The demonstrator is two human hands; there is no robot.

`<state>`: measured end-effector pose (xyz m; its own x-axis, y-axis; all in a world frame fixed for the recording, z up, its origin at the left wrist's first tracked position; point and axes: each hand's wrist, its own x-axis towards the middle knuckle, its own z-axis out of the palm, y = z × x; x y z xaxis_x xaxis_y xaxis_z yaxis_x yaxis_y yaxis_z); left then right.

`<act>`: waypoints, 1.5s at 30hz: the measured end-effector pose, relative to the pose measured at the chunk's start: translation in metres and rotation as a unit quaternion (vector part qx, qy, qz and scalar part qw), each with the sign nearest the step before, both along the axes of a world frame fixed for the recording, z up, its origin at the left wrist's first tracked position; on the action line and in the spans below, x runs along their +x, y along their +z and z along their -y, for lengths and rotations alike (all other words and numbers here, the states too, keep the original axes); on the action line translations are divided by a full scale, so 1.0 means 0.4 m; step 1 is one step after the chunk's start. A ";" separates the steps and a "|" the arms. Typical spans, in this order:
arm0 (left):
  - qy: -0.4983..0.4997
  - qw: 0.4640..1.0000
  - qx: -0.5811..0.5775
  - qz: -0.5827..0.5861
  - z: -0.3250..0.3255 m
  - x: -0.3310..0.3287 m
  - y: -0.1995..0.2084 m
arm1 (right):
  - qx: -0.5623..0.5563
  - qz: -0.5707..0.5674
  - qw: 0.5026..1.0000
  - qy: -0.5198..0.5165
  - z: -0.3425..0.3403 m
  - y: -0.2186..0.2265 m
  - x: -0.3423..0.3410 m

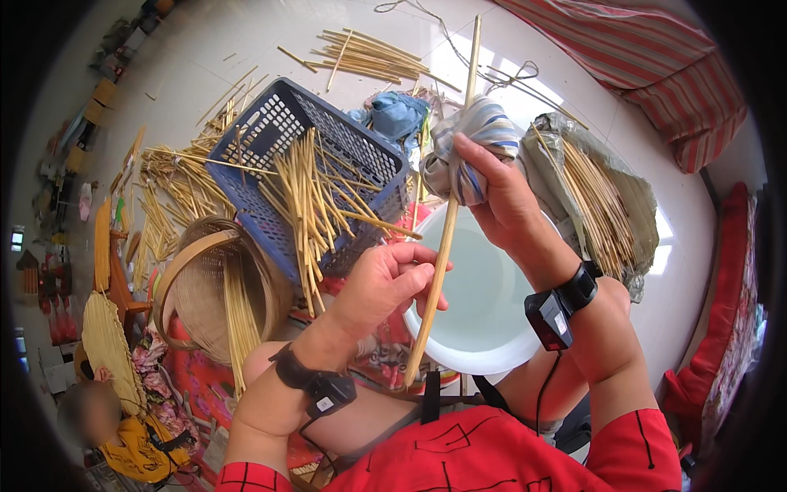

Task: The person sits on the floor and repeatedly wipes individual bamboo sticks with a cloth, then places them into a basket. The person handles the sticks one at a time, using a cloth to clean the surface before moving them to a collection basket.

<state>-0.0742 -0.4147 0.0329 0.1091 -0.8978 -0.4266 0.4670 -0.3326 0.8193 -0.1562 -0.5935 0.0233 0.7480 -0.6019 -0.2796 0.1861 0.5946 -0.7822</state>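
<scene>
A long straw-coloured stick (pixel 443 246) slants over a white basin (pixel 523 358) with clear water in it. My left hand (pixel 384 287) has its thumb and fingers closed on the lower part of the stick. Higher up, my right hand (pixel 507 199) grips a striped cloth (pixel 490 123) bunched around the same stick. The stick's upper end stands out well beyond the cloth. My right fingers are partly hidden behind the cloth.
Left of the basin stands a blue plastic crate (pixel 238 197) with loose sticks (pixel 302 193) across it. Nearer is a wicker basket (pixel 176 295). A grey-green sack (pixel 643 193) of sticks lies right. Beyond are a blue cloth (pixel 399 115) and a stick pile (pixel 373 56). Another person (pixel 139 447) sits lower left.
</scene>
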 end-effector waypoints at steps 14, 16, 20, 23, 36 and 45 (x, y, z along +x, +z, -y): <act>-0.007 1.000 0.018 -0.024 0.004 0.011 -0.013 | -0.049 -0.026 0.998 0.006 -0.004 -0.018 -0.004; -0.011 1.000 0.014 -0.016 0.003 0.013 -0.019 | -0.050 -0.034 0.998 0.011 -0.004 -0.025 -0.003; -0.025 0.999 0.023 0.005 0.002 0.015 -0.020 | -0.053 -0.044 0.998 0.013 -0.014 -0.025 0.003; -0.040 0.999 0.026 0.010 0.000 0.018 -0.024 | -0.049 -0.045 0.998 0.014 -0.019 -0.030 0.004; -0.067 0.997 0.028 0.034 -0.004 0.026 -0.025 | -0.049 -0.045 0.998 0.022 -0.036 -0.034 0.007; -0.059 0.998 0.013 0.025 -0.010 0.029 -0.033 | -0.043 -0.042 0.998 0.025 -0.039 -0.042 0.009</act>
